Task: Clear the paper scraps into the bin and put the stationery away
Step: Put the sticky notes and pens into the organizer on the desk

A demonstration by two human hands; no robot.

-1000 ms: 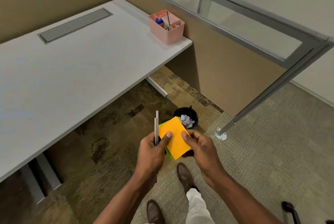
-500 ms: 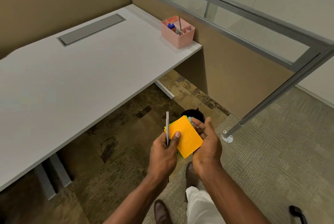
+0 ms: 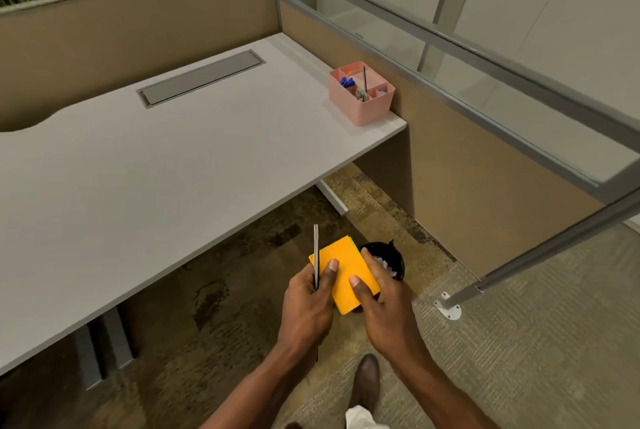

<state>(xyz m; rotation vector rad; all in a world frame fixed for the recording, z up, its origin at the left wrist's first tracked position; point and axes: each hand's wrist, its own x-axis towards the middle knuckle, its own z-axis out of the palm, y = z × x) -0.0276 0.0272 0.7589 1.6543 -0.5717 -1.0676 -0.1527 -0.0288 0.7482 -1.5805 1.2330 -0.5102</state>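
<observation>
holding a pad of sticky notes [image 3: 346, 276], orange on top with a green edge showing beneath, between both hands in front of the body. gripping a slim pen [image 3: 316, 250] upright in the left hand [image 3: 308, 300], with the thumb laid flat on the pad's left half. clasping the pad's right side with the right hand [image 3: 384, 307], thumb on top and fingers curled round the far edge. just beyond the right hand, down on the floor: a small black bin [image 3: 396, 257], partly hidden by those fingers, with white paper scraps [image 3: 388, 267] inside. well ahead of the hands, at the right corner of the desk [image 3: 156, 168]: a pink organiser [image 3: 360, 106] with blue-capped items, a thin dark stick standing up, and small metal bits. farther left on the desk: a grey cable hatch [image 3: 202, 82]. below the wrists: a brown shoe [image 3: 367, 383] on carpet.
</observation>
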